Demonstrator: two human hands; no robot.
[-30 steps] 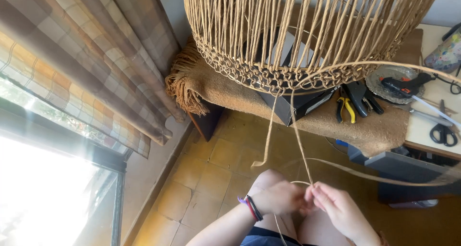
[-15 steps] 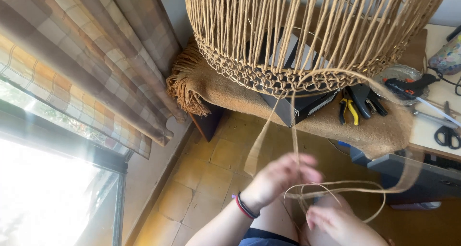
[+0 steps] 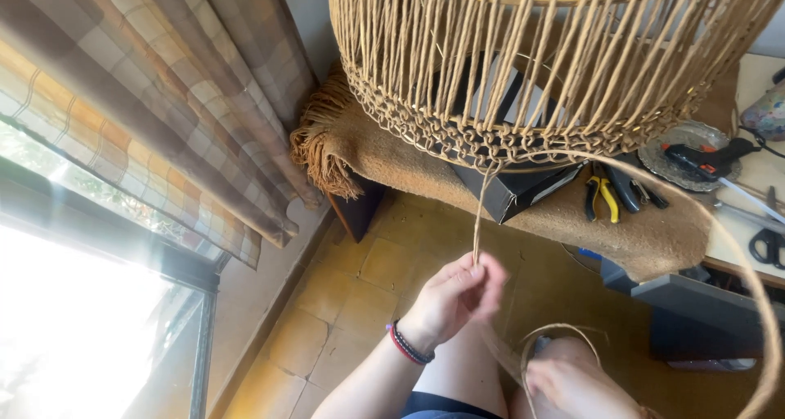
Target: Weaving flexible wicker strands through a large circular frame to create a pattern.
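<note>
Tan woven cord basket (image 3: 540, 67), brown-beige plaid curtain (image 3: 155, 116) at left, brown fringed cloth (image 3: 392, 153), yellow-handled pliers (image 3: 603, 198), ochre floor tiles (image 3: 384, 264), red-black wristband (image 3: 406, 346).

Bare forearms — red and dark beaded bracelets (image 3: 409, 345) on left wrist.

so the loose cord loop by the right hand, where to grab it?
Probably at the top of the cord loop, where it arches clear above the right hand. Come from above, fingers pinching across the strand: it is thin and flat. The left hand already pinches the taut strand hanging from the woven basket.
</note>
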